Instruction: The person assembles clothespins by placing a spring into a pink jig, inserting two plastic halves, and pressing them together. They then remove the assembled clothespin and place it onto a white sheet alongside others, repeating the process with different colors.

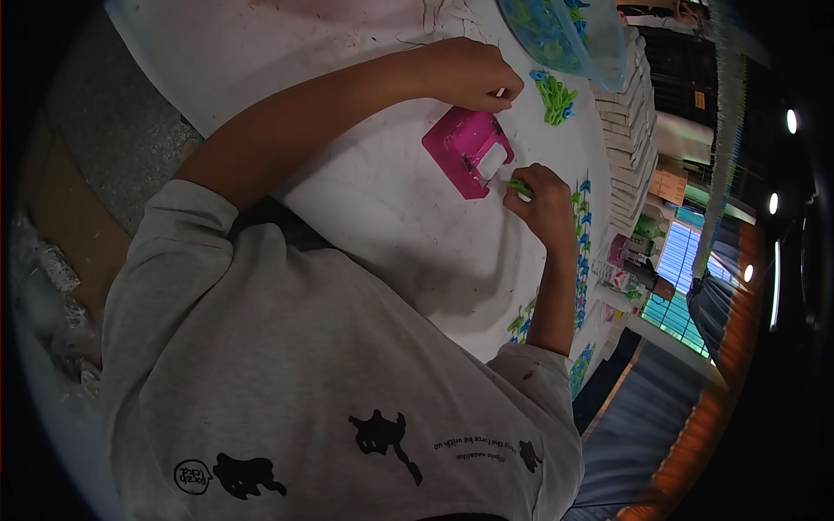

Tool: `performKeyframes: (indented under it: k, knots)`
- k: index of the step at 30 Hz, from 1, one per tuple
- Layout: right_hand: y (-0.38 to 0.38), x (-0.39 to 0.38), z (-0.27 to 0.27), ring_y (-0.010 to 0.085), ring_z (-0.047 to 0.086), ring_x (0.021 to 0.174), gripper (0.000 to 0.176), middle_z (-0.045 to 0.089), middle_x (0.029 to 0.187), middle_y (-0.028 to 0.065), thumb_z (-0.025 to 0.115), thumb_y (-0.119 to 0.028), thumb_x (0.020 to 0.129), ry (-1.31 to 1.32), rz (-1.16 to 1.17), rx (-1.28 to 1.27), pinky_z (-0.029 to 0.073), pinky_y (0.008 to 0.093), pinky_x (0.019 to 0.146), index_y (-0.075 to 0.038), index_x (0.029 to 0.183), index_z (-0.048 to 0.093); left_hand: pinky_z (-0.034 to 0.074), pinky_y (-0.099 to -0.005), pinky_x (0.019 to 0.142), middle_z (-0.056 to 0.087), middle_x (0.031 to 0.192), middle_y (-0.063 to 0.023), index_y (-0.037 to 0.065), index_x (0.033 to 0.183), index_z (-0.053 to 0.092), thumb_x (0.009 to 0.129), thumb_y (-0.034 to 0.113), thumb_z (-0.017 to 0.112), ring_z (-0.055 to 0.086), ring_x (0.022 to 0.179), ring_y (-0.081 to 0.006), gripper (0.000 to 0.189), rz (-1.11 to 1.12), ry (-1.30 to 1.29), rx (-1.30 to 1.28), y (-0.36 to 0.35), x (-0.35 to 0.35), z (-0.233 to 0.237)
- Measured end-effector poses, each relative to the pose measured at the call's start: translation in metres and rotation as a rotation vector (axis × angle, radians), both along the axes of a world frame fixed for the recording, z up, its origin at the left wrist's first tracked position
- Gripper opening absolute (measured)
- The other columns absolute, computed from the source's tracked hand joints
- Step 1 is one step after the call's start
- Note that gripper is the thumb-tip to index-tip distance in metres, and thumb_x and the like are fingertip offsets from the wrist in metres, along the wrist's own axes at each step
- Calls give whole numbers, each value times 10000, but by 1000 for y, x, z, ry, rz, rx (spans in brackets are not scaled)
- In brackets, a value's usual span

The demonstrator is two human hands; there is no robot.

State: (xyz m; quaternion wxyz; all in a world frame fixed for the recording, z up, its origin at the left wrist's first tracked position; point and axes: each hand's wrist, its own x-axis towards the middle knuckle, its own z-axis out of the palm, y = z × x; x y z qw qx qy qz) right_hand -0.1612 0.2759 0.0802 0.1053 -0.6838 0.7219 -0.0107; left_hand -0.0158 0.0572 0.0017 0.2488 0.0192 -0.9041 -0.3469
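Observation:
A pink plastic block (456, 149) with a white piece (492, 161) on its side stands on the white table. My left hand (476, 76) is closed at the block's far edge, fingers curled; what it holds, if anything, is hidden. On the other side, close to the white piece, my right hand (540, 201) pinches a small green plastic clip (519, 188). A pile of green and blue clips (556, 97) lies past my left hand.
A translucent blue tub (565, 39) of clips sits at the table's far side. Rows of green and blue clips (582, 234) lie beyond my right forearm. Stacked pale cartons (627, 130) line the back, with bottles (647, 227) nearby.

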Motion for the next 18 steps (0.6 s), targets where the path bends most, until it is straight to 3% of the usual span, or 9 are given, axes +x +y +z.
performKeyframes:
  k: [12, 16, 18]
  knots:
    - [5, 3, 4, 319, 604, 713, 181, 599, 749, 125, 711, -99, 676, 90, -67, -4, 501, 405, 667, -12, 816, 638, 514, -388, 655, 701, 780, -50, 121, 901, 667, 889, 269, 623, 667, 729, -249, 155, -38, 10, 29, -1, 1, 2]
    - [23, 4, 19, 301, 635, 758, 170, 632, 802, 131, 698, -111, 716, -5, -311, -151, 516, 394, 705, -17, 852, 655, 513, -384, 665, 698, 777, -67, 122, 900, 671, 878, 256, 635, 670, 738, -257, 141, -15, 24, 21, -3, -2, 0]
    - [41, 1, 22, 287, 656, 791, 170, 656, 845, 138, 692, -113, 737, -62, -447, -238, 526, 386, 733, -20, 877, 667, 513, -383, 693, 697, 795, -84, 125, 914, 678, 871, 244, 646, 672, 794, -243, 130, -65, -41, -33, -2, -15, 21]
